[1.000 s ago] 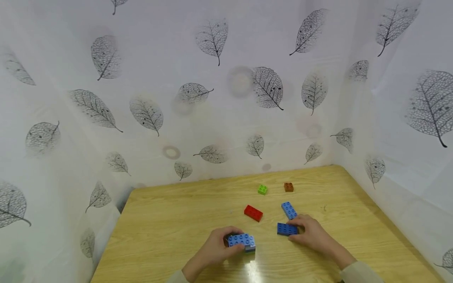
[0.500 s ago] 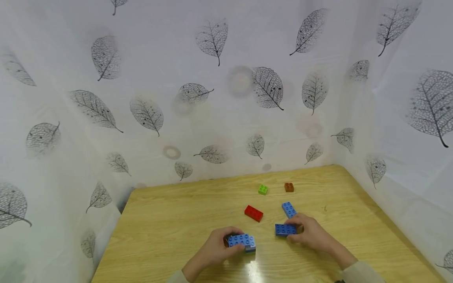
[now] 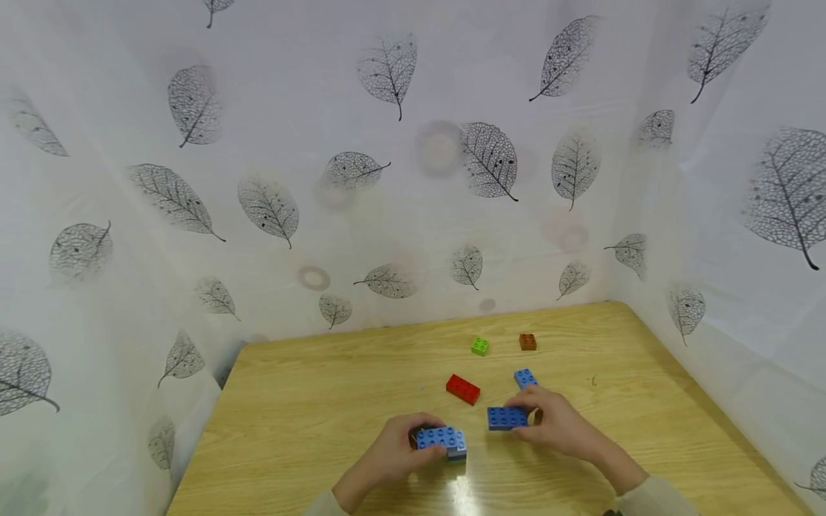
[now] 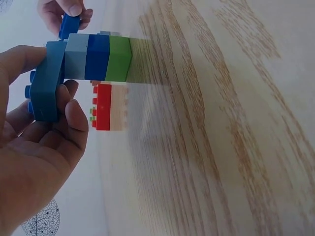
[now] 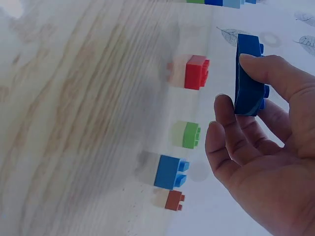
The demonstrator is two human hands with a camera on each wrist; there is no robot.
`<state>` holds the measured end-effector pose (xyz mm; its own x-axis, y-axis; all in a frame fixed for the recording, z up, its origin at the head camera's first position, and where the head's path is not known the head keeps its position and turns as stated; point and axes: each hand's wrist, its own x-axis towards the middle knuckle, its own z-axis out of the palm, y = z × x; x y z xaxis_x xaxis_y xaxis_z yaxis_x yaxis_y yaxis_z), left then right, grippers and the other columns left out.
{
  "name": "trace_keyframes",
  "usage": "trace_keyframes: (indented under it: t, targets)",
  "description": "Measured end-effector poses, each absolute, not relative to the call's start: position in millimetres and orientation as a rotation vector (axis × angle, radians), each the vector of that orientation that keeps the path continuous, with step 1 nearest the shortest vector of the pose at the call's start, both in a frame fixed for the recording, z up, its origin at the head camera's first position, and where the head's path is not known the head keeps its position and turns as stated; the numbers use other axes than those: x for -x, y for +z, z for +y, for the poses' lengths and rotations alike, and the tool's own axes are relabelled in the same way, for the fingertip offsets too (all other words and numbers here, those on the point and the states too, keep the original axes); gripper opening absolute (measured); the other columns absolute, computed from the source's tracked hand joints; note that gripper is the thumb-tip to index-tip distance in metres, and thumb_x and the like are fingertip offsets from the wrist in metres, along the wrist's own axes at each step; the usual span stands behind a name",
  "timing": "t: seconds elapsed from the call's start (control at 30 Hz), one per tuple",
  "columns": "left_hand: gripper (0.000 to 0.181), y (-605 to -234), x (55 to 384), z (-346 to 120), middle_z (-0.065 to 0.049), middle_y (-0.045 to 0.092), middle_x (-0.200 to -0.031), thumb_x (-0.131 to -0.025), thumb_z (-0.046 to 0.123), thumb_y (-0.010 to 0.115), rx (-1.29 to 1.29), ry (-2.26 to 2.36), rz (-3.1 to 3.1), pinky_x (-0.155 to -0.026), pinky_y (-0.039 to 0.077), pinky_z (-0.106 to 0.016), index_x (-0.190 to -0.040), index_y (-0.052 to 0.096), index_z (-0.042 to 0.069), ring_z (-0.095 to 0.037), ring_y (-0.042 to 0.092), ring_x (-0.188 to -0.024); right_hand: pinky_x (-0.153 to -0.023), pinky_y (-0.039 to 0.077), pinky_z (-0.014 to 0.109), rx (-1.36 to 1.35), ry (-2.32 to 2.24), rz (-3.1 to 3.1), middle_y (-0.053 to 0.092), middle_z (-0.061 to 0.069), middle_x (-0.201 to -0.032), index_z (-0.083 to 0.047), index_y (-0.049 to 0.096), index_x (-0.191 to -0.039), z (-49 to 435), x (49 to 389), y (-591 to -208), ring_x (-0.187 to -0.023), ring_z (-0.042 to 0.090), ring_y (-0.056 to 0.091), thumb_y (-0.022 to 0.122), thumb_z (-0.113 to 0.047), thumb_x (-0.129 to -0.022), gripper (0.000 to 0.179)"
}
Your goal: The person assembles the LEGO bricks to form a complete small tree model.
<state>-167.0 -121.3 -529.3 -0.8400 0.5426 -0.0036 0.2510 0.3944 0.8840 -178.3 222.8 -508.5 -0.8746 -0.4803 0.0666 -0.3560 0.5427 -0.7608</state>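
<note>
My left hand (image 3: 392, 446) grips the top brick of a stack of toy building bricks. That top brick (image 4: 48, 86) is blue and overhangs to one side. Under it, in the left wrist view, come a pale blue brick (image 4: 76, 58), a dark blue brick (image 4: 98, 57) and a green brick (image 4: 119, 59) against the wooden table. To the right, my right hand (image 3: 563, 428) pinches a separate dark blue brick (image 3: 506, 418) between thumb and fingers, studs up. The right wrist view shows this brick (image 5: 249, 76) raised off the tabletop.
Beyond the hands lie a red brick (image 3: 462, 389), a small green brick (image 3: 480, 346), a small brown brick (image 3: 528, 342) and a blue brick (image 3: 525, 378) partly hidden by the right hand. A leaf-print curtain (image 3: 413, 215) surrounds the wooden table (image 3: 310, 408).
My right hand has moved left with the dark blue brick, bringing it nearer to the stack. The left hand and its stack have stayed in place.
</note>
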Motion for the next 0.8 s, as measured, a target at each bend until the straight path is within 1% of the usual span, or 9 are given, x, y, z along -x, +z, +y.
trace_keyframes:
  t: [0.03, 0.13, 0.6, 0.8]
  targets:
    - [0.035, -529, 167, -121, 0.002, 0.073, -0.125, -0.096, 0.037, 0.076, -0.692, 1.417, 2.367, -0.088, 0.049, -0.019, -0.126, 0.074, 0.02, -0.002, 0.061, -0.104, -0.076, 0.054, 0.025, 0.727, -1.246, 2.624, 0.069, 0.002, -0.116, -0.012, 0.073, -0.124, 221, 178, -507, -0.093, 0.001, 0.053, 0.083, -0.024, -0.092, 0.036]
    - [0.035, -528, 168, -121, 0.002, 0.073, -0.125, -0.097, 0.037, 0.076, -0.684, 1.405, 2.368, -0.09, 0.049, -0.02, -0.126, 0.074, 0.02, -0.002, 0.062, -0.105, -0.076, 0.054, 0.027, 0.746, -1.255, 2.613, 0.069, 0.002, -0.116, -0.012, 0.073, -0.124, 218, 177, -503, -0.094, 0.001, 0.054, 0.082, -0.024, -0.092, 0.035]
    - [0.033, -528, 169, -121, 0.005, 0.074, -0.121, -0.096, 0.037, 0.077, -0.684, 1.398, 2.371, -0.091, 0.048, -0.021, -0.125, 0.074, 0.021, -0.002, 0.062, -0.102, -0.076, 0.055, 0.027, 0.82, -1.24, 2.617, 0.066, -0.004, -0.11, -0.018, 0.075, -0.122, 206, 176, -498, -0.093, 0.002, 0.055, 0.082, -0.029, -0.092, 0.033]
    - [0.034, -526, 168, -121, 0.004, 0.074, -0.119, -0.096, 0.037, 0.077, -0.683, 1.4, 2.367, -0.089, 0.048, -0.02, -0.124, 0.074, 0.02, -0.002, 0.061, -0.1, -0.076, 0.055, 0.028, 0.834, -1.261, 2.59, 0.066, -0.004, -0.111, -0.019, 0.074, -0.123, 200, 174, -497, -0.093, 0.003, 0.055, 0.082, -0.029, -0.093, 0.033]
